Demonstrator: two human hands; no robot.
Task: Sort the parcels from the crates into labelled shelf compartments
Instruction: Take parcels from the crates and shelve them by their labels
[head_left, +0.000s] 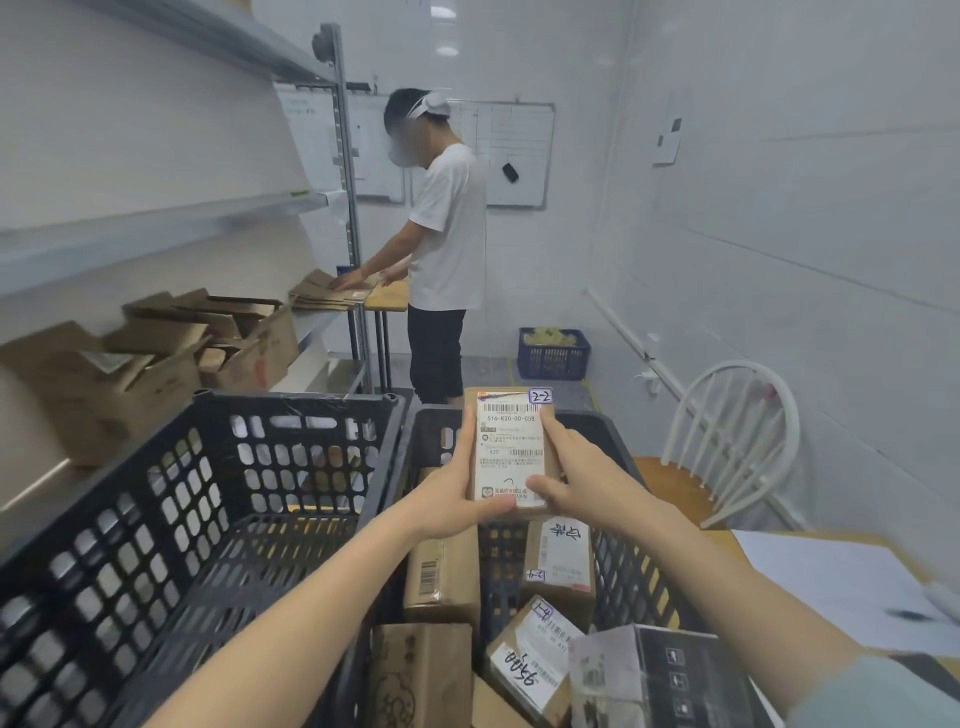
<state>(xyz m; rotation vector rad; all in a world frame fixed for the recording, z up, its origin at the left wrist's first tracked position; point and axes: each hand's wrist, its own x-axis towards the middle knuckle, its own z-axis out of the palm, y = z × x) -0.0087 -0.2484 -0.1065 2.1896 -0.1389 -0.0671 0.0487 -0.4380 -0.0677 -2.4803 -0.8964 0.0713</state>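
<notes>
Presently, the metal shelf unit runs along the left wall, and its lower level carries opened cardboard boxes. Two black crates stand side by side in front of the person: the left crate and the right crate, which holds several labelled parcels. One held parcel is raised clear of the right crate, above its far rim, with the label face turned toward the camera, presumably so that the destination can be read. The left hand grips its left edge, fingers round that edge and thumb on the lower front. The right hand grips the right edge, thumb pressed on the lower label. Two-handed support likely keeps the label flat and steady. The handwritten sticker at the top right corner reads 2-2, judged to be the compartment code.
</notes>
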